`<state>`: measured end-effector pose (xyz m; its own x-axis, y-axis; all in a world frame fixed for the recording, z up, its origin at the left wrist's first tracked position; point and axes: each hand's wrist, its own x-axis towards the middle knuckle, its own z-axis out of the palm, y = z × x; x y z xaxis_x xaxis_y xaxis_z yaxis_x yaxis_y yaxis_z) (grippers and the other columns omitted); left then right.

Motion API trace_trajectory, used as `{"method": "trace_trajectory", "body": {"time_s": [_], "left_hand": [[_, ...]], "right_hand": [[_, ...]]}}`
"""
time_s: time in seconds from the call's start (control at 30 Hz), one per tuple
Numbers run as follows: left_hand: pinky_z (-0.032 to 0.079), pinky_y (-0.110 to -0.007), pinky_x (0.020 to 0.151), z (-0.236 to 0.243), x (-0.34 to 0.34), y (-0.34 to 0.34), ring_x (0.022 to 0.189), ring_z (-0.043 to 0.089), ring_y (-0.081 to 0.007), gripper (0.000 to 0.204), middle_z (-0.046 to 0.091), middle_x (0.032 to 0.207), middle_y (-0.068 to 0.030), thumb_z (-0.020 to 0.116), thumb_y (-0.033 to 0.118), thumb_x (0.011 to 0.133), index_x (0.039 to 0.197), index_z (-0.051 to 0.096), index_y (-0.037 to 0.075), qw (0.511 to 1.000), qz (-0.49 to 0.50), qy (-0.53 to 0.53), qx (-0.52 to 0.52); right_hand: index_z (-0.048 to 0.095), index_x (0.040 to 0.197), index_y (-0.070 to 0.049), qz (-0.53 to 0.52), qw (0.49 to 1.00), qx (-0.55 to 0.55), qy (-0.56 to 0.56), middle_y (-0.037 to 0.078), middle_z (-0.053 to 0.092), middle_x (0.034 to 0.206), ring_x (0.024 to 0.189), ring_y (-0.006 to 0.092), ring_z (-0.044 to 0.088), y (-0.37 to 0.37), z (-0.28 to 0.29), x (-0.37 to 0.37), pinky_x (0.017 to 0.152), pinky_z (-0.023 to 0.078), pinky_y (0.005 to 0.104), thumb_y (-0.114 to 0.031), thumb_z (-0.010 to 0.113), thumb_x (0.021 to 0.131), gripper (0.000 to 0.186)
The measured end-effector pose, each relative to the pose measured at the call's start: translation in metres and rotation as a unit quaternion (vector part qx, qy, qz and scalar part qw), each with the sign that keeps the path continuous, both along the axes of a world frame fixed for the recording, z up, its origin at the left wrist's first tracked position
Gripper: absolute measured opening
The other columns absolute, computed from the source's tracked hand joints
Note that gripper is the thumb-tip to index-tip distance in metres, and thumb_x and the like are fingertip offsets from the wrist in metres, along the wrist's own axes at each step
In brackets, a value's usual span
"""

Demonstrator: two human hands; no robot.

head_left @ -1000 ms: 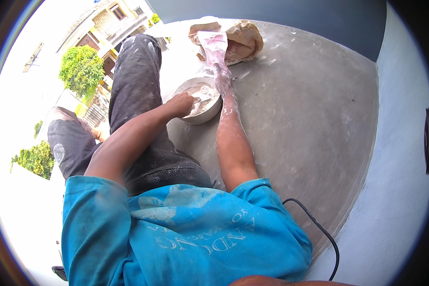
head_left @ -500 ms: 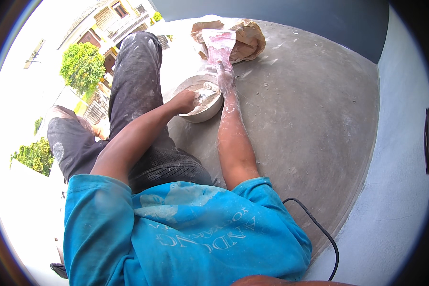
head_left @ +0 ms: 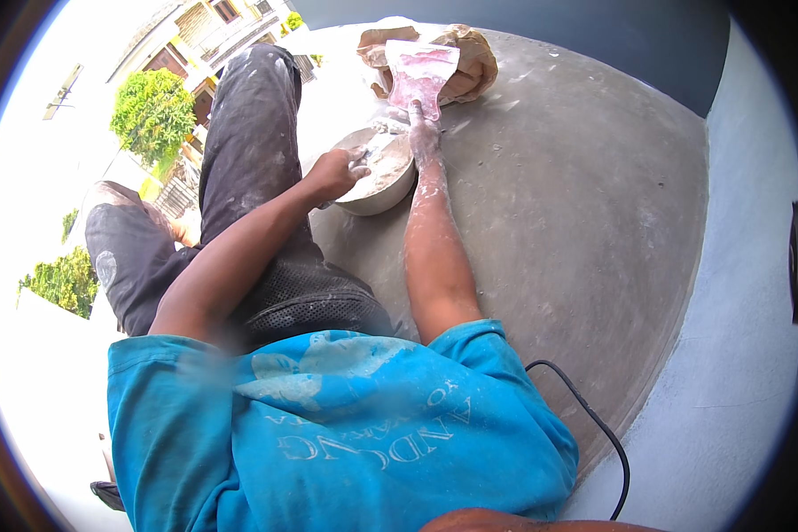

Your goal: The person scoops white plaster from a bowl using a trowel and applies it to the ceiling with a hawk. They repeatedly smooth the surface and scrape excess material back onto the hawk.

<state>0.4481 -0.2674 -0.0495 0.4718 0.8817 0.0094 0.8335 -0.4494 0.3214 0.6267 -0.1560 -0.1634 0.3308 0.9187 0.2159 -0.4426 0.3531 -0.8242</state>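
Note:
A round whitish tub (head_left: 374,206) stands on the floor, with pale wet paste (head_left: 388,168) inside it. My left hand (head_left: 332,174) is at the tub's left rim, closed round the handle of a paste-smeared putty knife (head_left: 385,127). The knife's blade lies over the far side of the tub; the paste on it hides its exact outline. Beyond the right rim, my right hand (head_left: 425,140) grips a wide pink plastic spreader (head_left: 418,75) by its narrow end. The spreader's broad edge points away from me, smeared with white. Both hands are coated with paste.
Behind the spreader sits a crumpled open brown paper bag (head_left: 475,69). My bent legs (head_left: 253,133) are left of the tub. A pale wall (head_left: 736,355) runs along the right, and a black cable (head_left: 598,426) curves beside me. Grey concrete floor (head_left: 559,222) lies between.
My left hand has drawn back a little to the left, and the putty knife has shifted toward the tub's far rim. The pink spreader has moved slightly up and to the right.

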Motion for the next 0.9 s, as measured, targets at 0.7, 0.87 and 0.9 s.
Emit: {"method": "trace_trajectory", "body": {"time_s": [0.7, 0.87, 0.9], "left_hand": [[0.051, -0.040, 0.081, 0.040, 0.015, 0.038, 0.093, 0.067, -0.0325, 0.039, 0.068, 0.097, -0.0209, 0.075, 0.016, 0.083, 0.108, 0.053, -0.003, 0.941, 0.092, -0.234, 0.227], [0.052, -0.040, 0.078, 0.063, 0.028, 0.055, 0.090, 0.069, -0.0338, 0.040, 0.069, 0.094, -0.0201, 0.077, 0.015, 0.080, 0.108, 0.053, -0.001, 0.903, 0.089, -0.265, 0.327], [0.052, -0.040, 0.078, 0.064, 0.030, 0.057, 0.089, 0.069, -0.0340, 0.040, 0.069, 0.094, -0.0202, 0.077, 0.014, 0.080, 0.108, 0.052, -0.001, 0.895, 0.093, -0.276, 0.339]], "right_hand": [[0.054, 0.116, 0.011, -0.073, 0.965, 0.053, 0.244, 0.018, 0.062, 0.110, 0.098, 0.0273, 0.065, -0.091, 0.103, 0.093, 0.083, 0.055, 0.0387, -0.011, 0.059, 0.083, 0.039], [0.045, 0.128, 0.012, 0.094, 0.965, 0.115, 0.216, 0.021, 0.057, 0.120, 0.108, 0.0301, 0.062, -0.099, 0.118, 0.087, 0.090, 0.054, 0.0404, -0.011, 0.055, 0.086, 0.049], [0.042, 0.129, 0.012, 0.108, 0.963, 0.109, 0.221, 0.022, 0.055, 0.122, 0.109, 0.0309, 0.061, -0.102, 0.124, 0.081, 0.091, 0.054, 0.0409, -0.011, 0.053, 0.086, 0.050]]}}
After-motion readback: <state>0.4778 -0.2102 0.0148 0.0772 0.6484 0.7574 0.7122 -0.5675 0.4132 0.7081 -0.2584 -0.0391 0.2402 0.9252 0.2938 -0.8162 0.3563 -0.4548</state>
